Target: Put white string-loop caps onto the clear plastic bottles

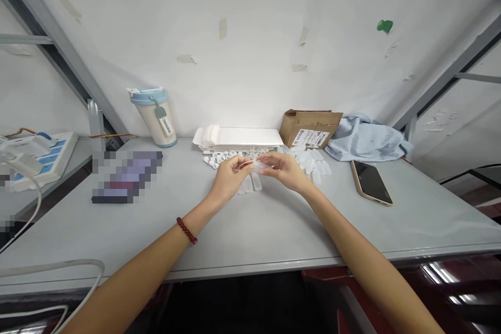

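My left hand [231, 175] and my right hand [287, 171] meet above the middle of the table, fingertips pinched close together. Between the right fingertips is a small translucent plastic piece [263, 166]. My left fingers pinch at its near end; what exactly they grip is too small to make out. Just below the hands lie a few translucent plastic pieces [255, 181] with rounded ends. Behind my left hand spreads a pile of small white caps [219, 157]. Beyond my right hand sits a heap of more translucent pieces [313, 159]. Small white parts [252, 153] lie behind the fingers.
White flat boxes [246, 136] and a cardboard box [311, 128] stand against the wall, beside a light blue cloth [366, 138]. A phone [371, 182] lies right. At left are a tumbler [154, 117], a blurred-out object [127, 177], a power strip [50, 159] and a white cable [94, 261].
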`<action>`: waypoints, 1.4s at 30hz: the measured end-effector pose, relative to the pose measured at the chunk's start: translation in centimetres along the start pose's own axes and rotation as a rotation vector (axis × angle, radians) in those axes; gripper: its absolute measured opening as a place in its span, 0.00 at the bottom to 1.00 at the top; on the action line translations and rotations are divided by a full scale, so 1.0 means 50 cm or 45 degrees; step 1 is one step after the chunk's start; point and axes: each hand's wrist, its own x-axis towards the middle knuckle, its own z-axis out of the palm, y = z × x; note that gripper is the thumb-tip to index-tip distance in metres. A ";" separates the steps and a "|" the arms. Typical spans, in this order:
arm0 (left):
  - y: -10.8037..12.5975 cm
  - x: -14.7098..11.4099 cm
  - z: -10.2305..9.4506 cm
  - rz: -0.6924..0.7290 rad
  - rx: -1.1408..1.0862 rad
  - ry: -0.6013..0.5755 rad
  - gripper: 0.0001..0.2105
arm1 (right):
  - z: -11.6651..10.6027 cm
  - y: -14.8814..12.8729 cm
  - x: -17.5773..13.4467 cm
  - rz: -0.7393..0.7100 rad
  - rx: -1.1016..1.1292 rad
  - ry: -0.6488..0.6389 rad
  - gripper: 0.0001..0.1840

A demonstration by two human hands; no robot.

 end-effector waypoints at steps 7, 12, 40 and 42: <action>0.003 0.000 0.000 -0.064 -0.047 -0.010 0.09 | -0.001 0.001 0.000 -0.024 0.034 -0.004 0.13; 0.000 0.001 0.001 -0.075 -0.032 0.008 0.11 | 0.000 0.002 0.000 -0.031 0.069 -0.001 0.13; 0.011 -0.001 -0.005 -0.153 0.087 -0.081 0.09 | 0.028 0.005 -0.008 -0.170 -0.302 -0.047 0.14; 0.007 0.001 -0.005 -0.131 0.087 -0.080 0.10 | 0.034 0.006 -0.011 -0.248 -0.448 -0.031 0.15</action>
